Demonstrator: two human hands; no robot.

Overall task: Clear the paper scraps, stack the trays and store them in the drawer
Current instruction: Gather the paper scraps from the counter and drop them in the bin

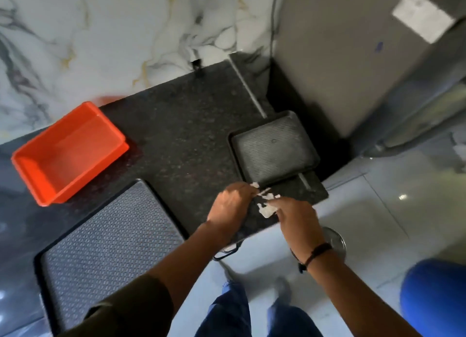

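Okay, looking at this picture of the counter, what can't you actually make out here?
Head view only:
- Paper scraps: how many there are; the left hand and right hand cover part of them, with motion blur.
- Large tray: its near corner is hidden by the left sleeve.
- Small tray: what it rests on near the counter edge is too dark to tell.
- The drawer: not visible.
- Blue object: cut off by the right edge, blurred.

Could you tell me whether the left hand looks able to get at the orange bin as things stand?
Probably yes: the counter between the left hand and the orange bin is bare, though the hand is busy with paper scraps.
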